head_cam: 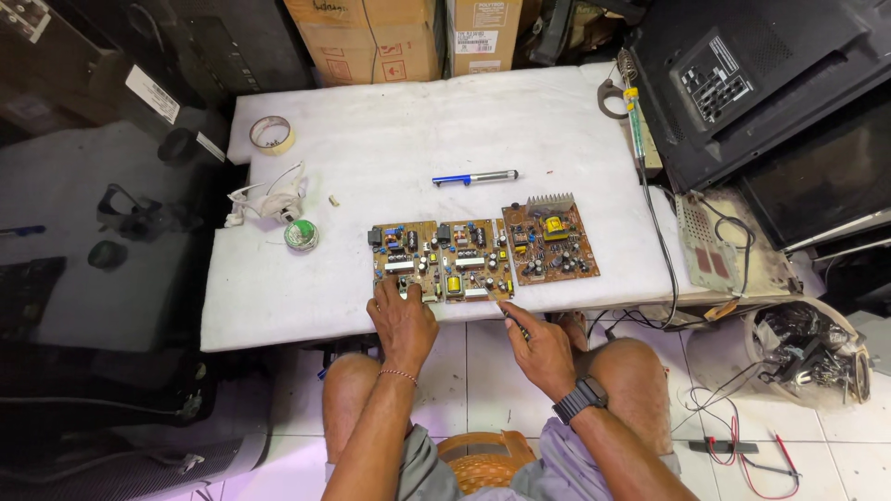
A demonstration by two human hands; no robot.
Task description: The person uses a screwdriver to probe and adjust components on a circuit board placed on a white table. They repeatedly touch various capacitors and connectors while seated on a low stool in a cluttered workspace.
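Work sits at the near table edge: your left hand point(401, 320) lies flat, fingers spread, steadying the long circuit board point(441, 263), gripping nothing. Your right hand point(541, 353) is closed around a thin tool point(513, 324), tip at the board's corner. All parts look still mounted. The bucket point(806, 354) at right holds tangled scrap and wires.

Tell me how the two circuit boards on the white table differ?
The long board is wider and lies square to the table's edge; the small board is squarish and slightly turned. The left hand rests on the long board, and the right hand brings a tool to it; the small board lies untouched. The small board carries a silver finned heat sink. Both are brown and crowded with parts.
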